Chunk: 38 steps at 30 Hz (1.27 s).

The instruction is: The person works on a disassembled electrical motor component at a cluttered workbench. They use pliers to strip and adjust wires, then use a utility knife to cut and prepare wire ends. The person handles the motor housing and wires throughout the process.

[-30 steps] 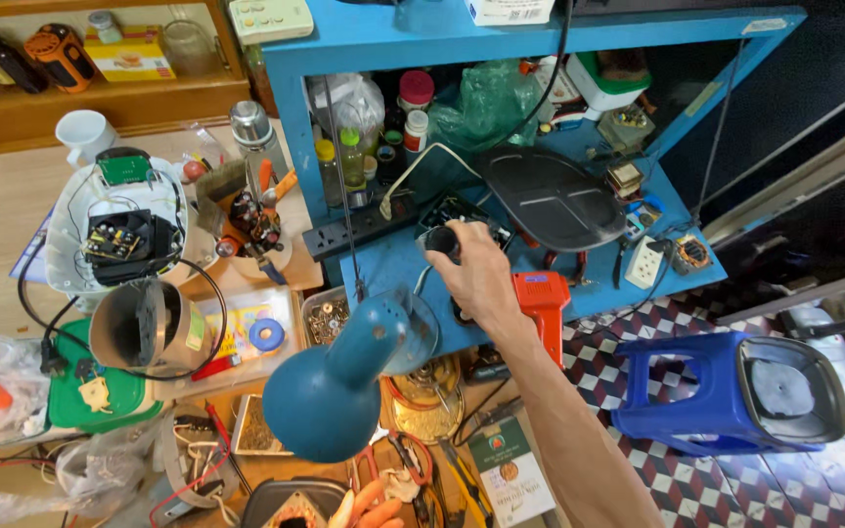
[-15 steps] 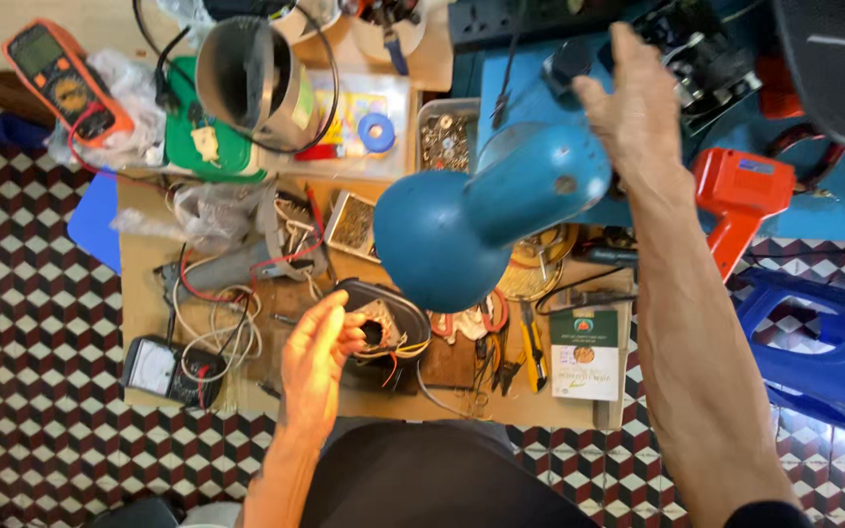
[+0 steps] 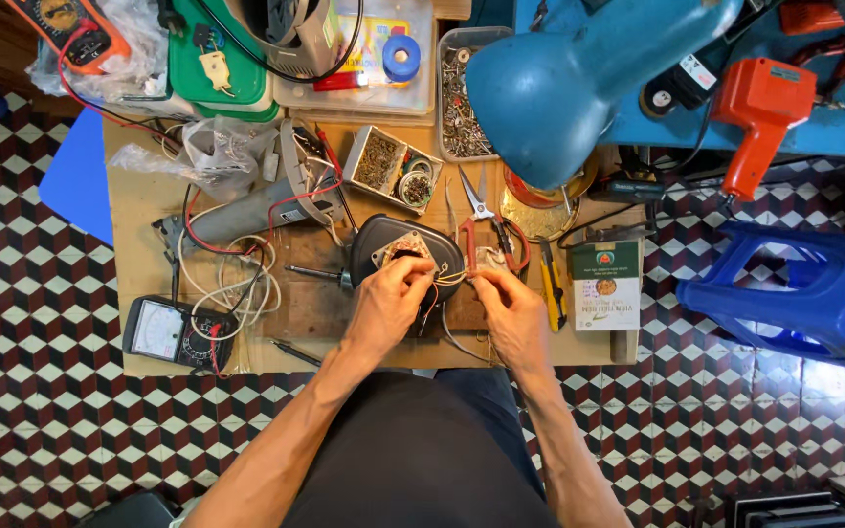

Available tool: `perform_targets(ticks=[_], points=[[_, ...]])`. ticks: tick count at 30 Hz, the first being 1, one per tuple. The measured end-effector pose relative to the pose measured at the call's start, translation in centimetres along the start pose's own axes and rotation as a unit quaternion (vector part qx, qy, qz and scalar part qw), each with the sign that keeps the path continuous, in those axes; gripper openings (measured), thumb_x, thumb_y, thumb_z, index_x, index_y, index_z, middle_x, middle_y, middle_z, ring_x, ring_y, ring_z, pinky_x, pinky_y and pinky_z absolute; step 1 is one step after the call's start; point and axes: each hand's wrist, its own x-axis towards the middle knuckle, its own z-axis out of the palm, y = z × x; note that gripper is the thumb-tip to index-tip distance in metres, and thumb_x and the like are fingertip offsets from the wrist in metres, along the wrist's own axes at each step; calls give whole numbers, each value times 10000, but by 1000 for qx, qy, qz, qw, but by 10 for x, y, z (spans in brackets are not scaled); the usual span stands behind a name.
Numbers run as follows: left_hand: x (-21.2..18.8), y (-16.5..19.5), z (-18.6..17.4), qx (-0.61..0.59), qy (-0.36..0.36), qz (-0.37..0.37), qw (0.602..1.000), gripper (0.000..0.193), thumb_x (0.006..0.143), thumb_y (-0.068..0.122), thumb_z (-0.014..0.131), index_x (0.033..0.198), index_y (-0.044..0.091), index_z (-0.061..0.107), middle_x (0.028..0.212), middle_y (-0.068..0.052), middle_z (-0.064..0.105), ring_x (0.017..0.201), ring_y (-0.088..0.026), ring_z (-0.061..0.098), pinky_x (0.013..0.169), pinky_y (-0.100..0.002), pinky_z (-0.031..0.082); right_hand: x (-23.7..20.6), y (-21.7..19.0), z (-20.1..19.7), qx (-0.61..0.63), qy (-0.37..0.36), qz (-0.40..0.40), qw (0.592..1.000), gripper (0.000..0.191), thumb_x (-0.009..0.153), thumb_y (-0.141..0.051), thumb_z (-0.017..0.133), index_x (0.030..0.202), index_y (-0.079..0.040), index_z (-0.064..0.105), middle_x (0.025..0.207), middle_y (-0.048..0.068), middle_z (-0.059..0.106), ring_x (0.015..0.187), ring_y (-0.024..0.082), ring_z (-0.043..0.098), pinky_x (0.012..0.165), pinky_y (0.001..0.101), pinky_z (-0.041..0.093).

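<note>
A dark rounded appliance housing [image 3: 383, 240] lies open on a low wooden board [image 3: 149, 210], with a small circuit part and thin coloured wires inside. My left hand [image 3: 388, 303] rests on the housing's near edge, fingers pinched on the wires. My right hand [image 3: 506, 308] pinches the same bundle of thin wires just right of the housing. A blue desk lamp shade [image 3: 559, 88] hangs over the board's far right.
Red-handled pliers [image 3: 481, 210], a yellow utility knife [image 3: 550, 284], a screwdriver [image 3: 315, 274], an analogue meter [image 3: 173, 332], trays of screws [image 3: 388, 166], a small box [image 3: 605, 284], an orange glue gun [image 3: 760, 112] and a blue plastic stool [image 3: 794, 288] surround the work. Tiled floor lies around.
My right hand has come down from the lamp's arm to the wires beside the housing. The view has tilted down to the board, and both hands now meet at the housing.
</note>
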Motion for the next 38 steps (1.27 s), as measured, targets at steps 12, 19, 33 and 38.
perform_targets(ticks=[12, 19, 33, 38], points=[[29, -1, 3, 90, -57, 39, 994, 217, 906, 167, 646, 1044, 42, 758, 908, -171, 756, 822, -304, 751, 729, -396, 583, 15, 17, 41, -30, 28, -48, 998, 219, 930, -212, 702, 1017, -20, 760, 799, 77, 726, 729, 129, 650, 688, 289, 523], [31, 4, -4, 61, -53, 45, 996, 189, 880, 164, 709, 998, 30, 771, 868, -149, 749, 758, -241, 745, 671, -340, 568, -1, -4, 44, -113, 65, -164, 978, 158, 938, -161, 676, 1022, -36, 723, 899, 112, 701, 727, 227, 683, 676, 346, 532], [27, 14, -9, 108, -40, 56, 992, 149, 858, 190, 737, 903, 54, 777, 787, -110, 757, 687, -228, 753, 626, -333, 576, -4, -3, 47, -184, 106, -249, 945, 89, 955, -111, 674, 1006, -39, 690, 941, 146, 693, 822, 344, 695, 708, 410, 543], [25, 19, -9, 109, -31, 37, 993, 149, 848, 197, 751, 898, 58, 776, 767, -109, 760, 670, -217, 748, 618, -339, 573, -3, -1, 51, -202, 117, -274, 933, 79, 937, -93, 686, 984, -32, 672, 922, 143, 685, 801, 329, 703, 696, 405, 551]])
